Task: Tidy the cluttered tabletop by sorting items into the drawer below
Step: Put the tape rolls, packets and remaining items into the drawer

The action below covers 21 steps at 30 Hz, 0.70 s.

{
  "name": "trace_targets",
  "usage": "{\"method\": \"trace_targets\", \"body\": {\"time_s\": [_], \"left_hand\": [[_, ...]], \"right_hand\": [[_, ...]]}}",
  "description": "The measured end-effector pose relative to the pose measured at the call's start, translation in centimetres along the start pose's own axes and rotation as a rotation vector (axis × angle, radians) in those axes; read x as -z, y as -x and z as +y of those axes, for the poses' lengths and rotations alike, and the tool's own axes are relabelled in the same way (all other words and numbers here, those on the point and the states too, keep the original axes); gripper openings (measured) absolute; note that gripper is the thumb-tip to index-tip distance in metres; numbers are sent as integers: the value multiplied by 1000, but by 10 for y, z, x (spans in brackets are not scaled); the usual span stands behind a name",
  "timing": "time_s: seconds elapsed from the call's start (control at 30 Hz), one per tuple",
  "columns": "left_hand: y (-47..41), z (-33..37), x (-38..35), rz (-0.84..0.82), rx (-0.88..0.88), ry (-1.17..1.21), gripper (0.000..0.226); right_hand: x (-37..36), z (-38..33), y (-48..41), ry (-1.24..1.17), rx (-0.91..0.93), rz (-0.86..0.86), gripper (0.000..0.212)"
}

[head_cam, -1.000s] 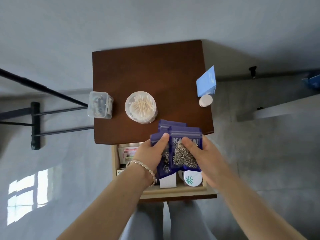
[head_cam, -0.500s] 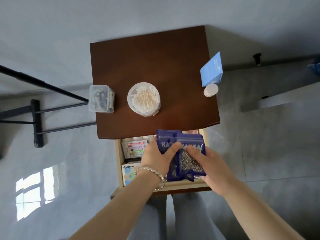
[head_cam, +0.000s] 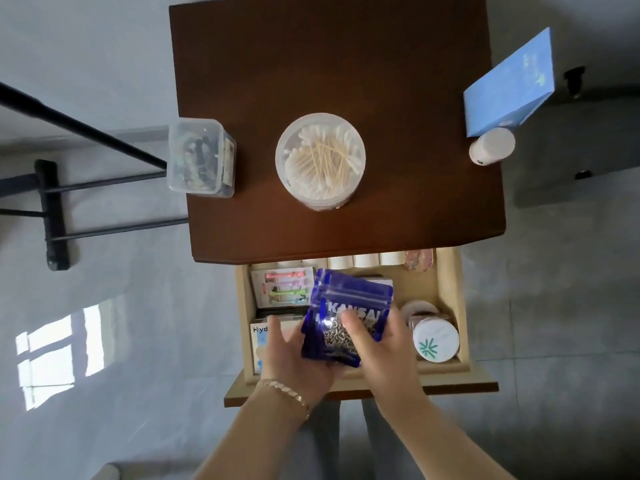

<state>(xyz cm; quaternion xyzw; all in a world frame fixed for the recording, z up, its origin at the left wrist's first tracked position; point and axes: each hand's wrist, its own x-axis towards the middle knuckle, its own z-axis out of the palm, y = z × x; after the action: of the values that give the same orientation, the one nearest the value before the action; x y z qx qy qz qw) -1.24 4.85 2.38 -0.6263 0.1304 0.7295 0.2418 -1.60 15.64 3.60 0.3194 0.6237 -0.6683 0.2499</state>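
Observation:
A stack of blue zip pouches (head_cam: 349, 306) with metal chain showing through their windows is held over the open drawer (head_cam: 450, 306). My left hand (head_cam: 294, 358) cups the stack from below and the left. My right hand (head_cam: 384, 344) grips it from the right, thumb across the front. On the brown tabletop (head_cam: 329, 71) stand a round tub of cotton swabs (head_cam: 320, 161), a clear lidded box (head_cam: 201, 157) at the left edge, a blue card box (head_cam: 509, 88) and a small white bottle (head_cam: 491, 145) at the right edge.
Inside the drawer lie a pack of coloured picks (head_cam: 284, 285), a white "Hydro" box (head_cam: 261, 332), a white-lidded jar (head_cam: 435, 341), a tape roll (head_cam: 417, 306) and white tubes (head_cam: 363, 259) at the back. A black metal rack (head_cam: 52, 209) stands left of the table.
Both hands have carried the pouches down from the table's front edge to lower over the drawer. The view has moved closer to the table.

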Motion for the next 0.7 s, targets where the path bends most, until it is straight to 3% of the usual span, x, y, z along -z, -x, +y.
{"method": "trace_targets", "body": {"time_s": [0.2,0.27,0.37,0.43,0.5,0.6,0.7], "left_hand": [[-19,14,4,-13,-24,157,45],[-26,17,7,57,-11,65,41],[-34,29,15,351,-266,-838,31],[-35,42,29,425,-547,-1181,21],[-35,55,42,395,-688,-1442,24],[-45,68,57,339,-656,-1896,35],[-55,71,67,237,-561,-2206,51]], "right_hand": [[-31,27,-7,-143,40,4,32],[-32,30,-15,-137,21,-16,31],[-26,39,-33,74,-14,-107,24],[-23,54,-44,318,-63,-129,19],[-24,76,-53,555,-116,-96,18],[-34,106,-63,806,-206,-20,37],[-41,123,-71,785,-336,30,41]]}}
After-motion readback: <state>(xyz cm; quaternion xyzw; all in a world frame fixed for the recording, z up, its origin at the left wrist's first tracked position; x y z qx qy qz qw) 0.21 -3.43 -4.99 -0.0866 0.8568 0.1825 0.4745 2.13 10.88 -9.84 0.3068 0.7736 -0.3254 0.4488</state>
